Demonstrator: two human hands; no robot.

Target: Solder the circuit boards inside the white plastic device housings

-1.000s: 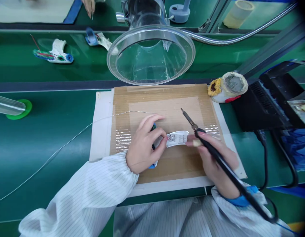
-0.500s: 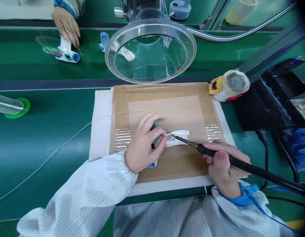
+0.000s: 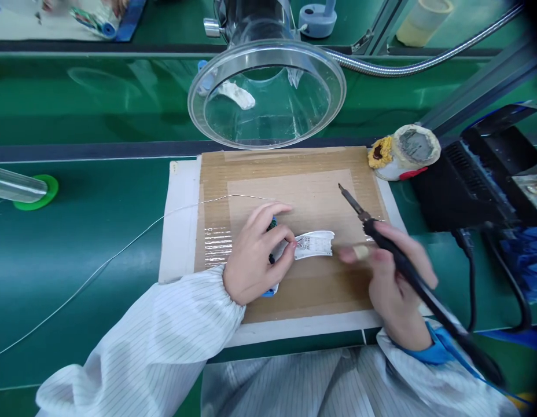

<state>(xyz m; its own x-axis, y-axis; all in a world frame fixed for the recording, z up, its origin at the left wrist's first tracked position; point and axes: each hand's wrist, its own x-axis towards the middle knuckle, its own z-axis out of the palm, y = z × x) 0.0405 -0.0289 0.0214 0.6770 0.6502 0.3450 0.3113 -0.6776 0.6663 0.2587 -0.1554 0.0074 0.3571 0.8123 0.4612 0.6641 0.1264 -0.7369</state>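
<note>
My left hand rests over a white plastic housing with blue ends, on a cardboard mat. Its thumb and fingertips are pinched on a short thin wire at the housing's middle. The hand hides much of the housing and a green circuit board. A strand of solder wire runs from the left to beside the index finger. In my right hand is a black soldering iron, its tip raised off the housing and pointing up-left. Some right fingers are blurred, one with a pale band.
A clear fume hood hangs over the mat's far edge. At right stand a decorated jar and a black soldering station. A solder spool holder is at left. Across the bench, a co-worker's fingers hold another housing.
My right hand has lifted the soldering iron off the housing and tilted it upward. My left hand keeps its pinch. The co-worker's hand and housing have moved from the green channel to the far bench.
</note>
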